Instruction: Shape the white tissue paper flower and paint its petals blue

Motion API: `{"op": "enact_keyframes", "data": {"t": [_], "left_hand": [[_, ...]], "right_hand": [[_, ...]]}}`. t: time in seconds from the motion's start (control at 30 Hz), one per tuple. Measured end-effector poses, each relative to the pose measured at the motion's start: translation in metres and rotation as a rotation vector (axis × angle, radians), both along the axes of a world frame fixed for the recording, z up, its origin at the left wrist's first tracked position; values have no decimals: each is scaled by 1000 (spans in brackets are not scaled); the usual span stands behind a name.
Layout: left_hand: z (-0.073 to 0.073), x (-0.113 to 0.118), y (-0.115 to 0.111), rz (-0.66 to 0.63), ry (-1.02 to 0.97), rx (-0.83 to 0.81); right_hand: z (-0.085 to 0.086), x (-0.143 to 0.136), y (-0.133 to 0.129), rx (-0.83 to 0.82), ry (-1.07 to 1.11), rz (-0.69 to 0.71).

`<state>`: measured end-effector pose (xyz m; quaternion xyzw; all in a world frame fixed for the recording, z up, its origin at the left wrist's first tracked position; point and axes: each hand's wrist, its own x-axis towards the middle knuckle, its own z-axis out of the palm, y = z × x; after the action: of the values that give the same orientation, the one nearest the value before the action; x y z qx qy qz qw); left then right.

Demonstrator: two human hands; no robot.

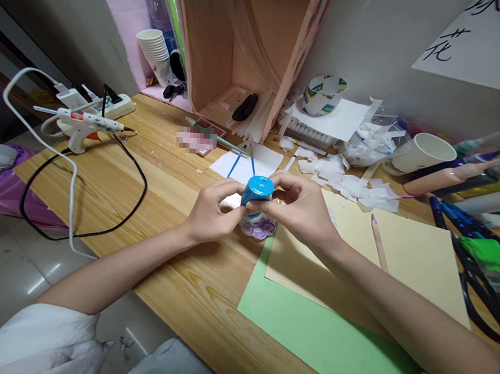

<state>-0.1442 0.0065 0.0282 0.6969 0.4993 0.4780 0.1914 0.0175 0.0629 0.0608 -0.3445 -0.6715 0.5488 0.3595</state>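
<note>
Between both hands, at the middle of the desk, is a small shiny blue object (261, 186) with a round flat top; I cannot tell its exact kind. My left hand (214, 212) pinches it from the left with thumb and fingers. From the right my right hand (302, 207) grips it, the thumbs nearly meeting in front. Just below the fingers shows a lilac, petal-like lump (259, 227) with white beside it, partly hidden by the hands. Behind them, two thin blue sticks (233, 167) lie on a white paper (217, 163).
On the left, a hot glue gun (88, 126) and its cables stand by a power strip (118, 107). Yellow paper (357, 233) with a pencil (380, 243) overlaps green paper (284, 324). Scissors (480, 302), paint bottles (458, 176), a paper cup (430, 153) and paper scraps crowd the right.
</note>
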Motion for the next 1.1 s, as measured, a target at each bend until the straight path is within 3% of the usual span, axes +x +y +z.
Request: {"op": "enact_keyframes", "data": {"t": [0.3, 0.7, 1.1], "left_hand": [[4, -3, -1, -11, -40, -130], [7, -5, 3, -59, 29, -55], [11, -13, 5, -98, -6, -60]], "right_hand": [[8, 8, 10, 90, -114, 136], [12, 13, 14, 193, -155, 146], [14, 14, 16, 77, -83, 209]]}}
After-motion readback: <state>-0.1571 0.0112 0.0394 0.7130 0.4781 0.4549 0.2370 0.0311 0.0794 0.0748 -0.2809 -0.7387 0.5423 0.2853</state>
